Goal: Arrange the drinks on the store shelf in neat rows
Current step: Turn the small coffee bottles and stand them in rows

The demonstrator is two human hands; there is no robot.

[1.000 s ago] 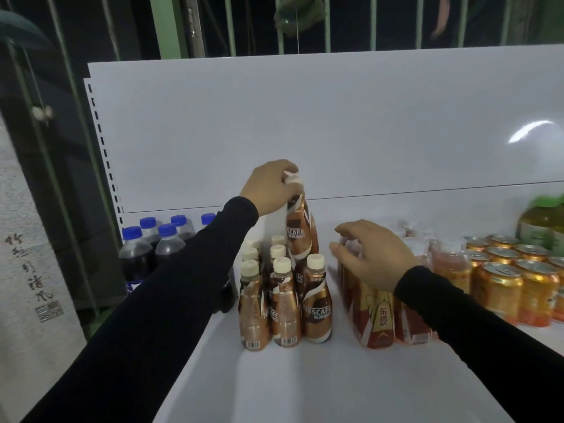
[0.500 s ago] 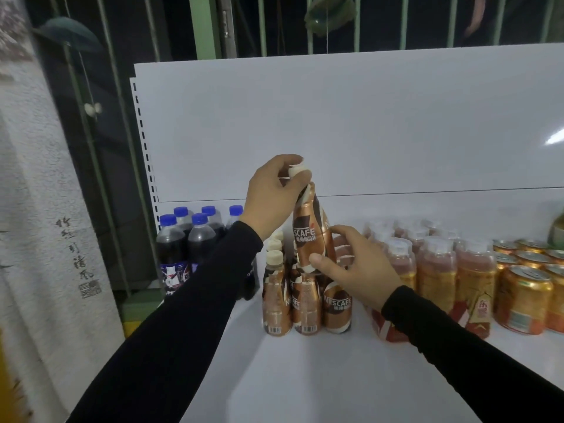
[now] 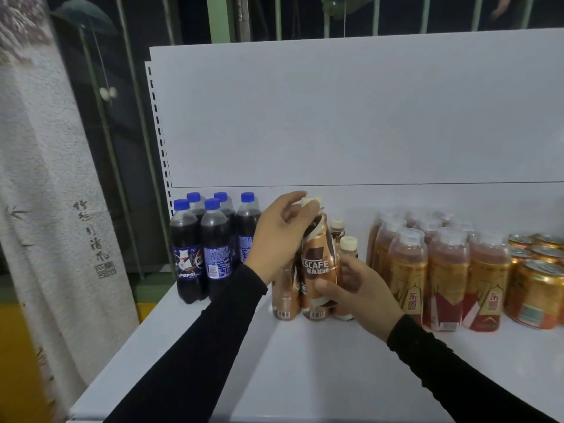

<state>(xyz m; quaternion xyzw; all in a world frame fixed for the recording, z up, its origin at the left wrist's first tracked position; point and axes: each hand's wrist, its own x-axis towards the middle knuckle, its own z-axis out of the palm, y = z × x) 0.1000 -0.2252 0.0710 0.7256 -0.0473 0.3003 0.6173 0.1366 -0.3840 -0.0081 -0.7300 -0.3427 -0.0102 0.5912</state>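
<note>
Gripping one "NESCAFE" coffee bottle [image 3: 319,264] above the shelf [image 3: 305,361], the left hand [image 3: 279,239] curls round its neck while the right hand [image 3: 363,290] clasps its base. Five blue-capped "PEPSI" bottles [image 3: 213,245] stand at the left.

Glossy shrink-wrapped plastic coffee bottles [image 3: 319,264] stood on a smooth, matt white metal shelf [image 3: 305,377], shiny metal cans [image 3: 537,291] at three o'clock, rough woven cloth [image 3: 39,178] at nine.

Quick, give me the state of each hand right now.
Left hand: fingers curled round the neck and cap of the raised Nescafe bottle.
Right hand: grips the same bottle's lower body from the right.
</note>
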